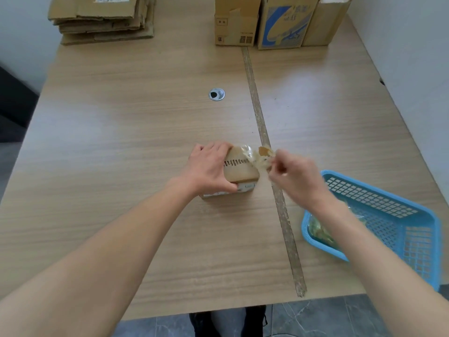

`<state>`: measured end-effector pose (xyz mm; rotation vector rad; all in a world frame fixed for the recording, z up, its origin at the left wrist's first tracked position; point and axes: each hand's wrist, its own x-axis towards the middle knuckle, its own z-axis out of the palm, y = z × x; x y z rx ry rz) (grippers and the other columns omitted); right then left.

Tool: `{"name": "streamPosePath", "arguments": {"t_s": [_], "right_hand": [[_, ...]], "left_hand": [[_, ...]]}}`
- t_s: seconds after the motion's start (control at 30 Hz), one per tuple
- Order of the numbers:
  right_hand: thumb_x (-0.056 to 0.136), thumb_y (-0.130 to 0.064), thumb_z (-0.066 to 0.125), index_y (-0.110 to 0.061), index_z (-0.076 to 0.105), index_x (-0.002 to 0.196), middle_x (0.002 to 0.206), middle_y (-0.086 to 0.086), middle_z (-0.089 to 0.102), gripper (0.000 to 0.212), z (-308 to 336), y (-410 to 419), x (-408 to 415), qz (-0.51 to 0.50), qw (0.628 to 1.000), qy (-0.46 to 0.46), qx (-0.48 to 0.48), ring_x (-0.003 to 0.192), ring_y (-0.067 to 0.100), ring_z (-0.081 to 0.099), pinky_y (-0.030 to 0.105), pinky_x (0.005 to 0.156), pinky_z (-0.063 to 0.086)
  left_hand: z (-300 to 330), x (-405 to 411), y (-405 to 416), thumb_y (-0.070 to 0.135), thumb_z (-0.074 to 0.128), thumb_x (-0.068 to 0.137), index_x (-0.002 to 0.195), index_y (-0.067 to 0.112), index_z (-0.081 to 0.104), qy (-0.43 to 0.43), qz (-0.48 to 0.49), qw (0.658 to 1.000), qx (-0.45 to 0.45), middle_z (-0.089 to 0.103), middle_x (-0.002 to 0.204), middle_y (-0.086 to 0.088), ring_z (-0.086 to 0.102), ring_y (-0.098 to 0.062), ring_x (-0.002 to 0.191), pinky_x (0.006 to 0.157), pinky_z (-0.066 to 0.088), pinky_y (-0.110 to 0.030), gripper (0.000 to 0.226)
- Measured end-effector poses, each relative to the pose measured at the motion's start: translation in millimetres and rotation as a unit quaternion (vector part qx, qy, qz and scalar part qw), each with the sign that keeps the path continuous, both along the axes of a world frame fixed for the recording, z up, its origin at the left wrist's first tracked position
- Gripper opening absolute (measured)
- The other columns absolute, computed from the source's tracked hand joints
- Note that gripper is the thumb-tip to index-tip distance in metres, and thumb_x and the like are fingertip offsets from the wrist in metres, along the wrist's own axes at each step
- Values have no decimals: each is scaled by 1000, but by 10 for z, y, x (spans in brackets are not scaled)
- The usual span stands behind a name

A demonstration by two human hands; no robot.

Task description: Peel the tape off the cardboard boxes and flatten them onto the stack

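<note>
**Tape coming off a small box at mid-table**

Near the table's centre, slightly toward six o'clock, sat a small cardboard box with a dark printed strip across its top face and a white label on its near side. The left hand clamped the box from its nine o'clock side, fingers curled over the far edge and thumb pressed against the near side. A crumpled length of clear tape stretched from the box's top toward three o'clock, a scrap of brown cardboard skin stuck to it. The right hand pinched that tape's free end between fingertips and thumb; the hand was blurred, so the exact finger placement could not be told.

A long worn strip ran across the wooden table from twelve o'clock to six o'clock, passing just right of the box. At about four o'clock from the box lay a blue plastic basket holding a wad of crumpled tape, partly hidden by the right forearm. A round metal cable grommet sat toward eleven o'clock. At the far edge, around eleven o'clock, rested a stack of flattened cardboard; around one o'clock stood three upright boxes side by side, the middle one printed in blue.
</note>
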<state>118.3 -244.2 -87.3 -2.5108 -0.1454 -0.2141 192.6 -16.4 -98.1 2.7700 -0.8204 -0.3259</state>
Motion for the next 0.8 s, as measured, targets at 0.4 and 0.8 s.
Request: {"name": "streamPosePath", "arguments": {"t_s": [0.4,0.8], "right_hand": [[92,-6,72,-10,79,102,101,2,78,13,82,-7,-42,84,994,28,-62,87,21,74,32,85,58],[90,-23,77,-32,69,126,110,-12,69,38,148,-137,-3,98,959,212,158,79,9,72,25,73,59]], "left_hand": [[23,-40,-55,64,78,54,130,25,46,-9,-61,998,0,56,120,9,52,-16,112,94,32,-33,91],[50,-34,-65,68,75,53,128,24,45,-2,-59,998,5,55,118,9,52,-16,109,88,27,-30,91]]}}
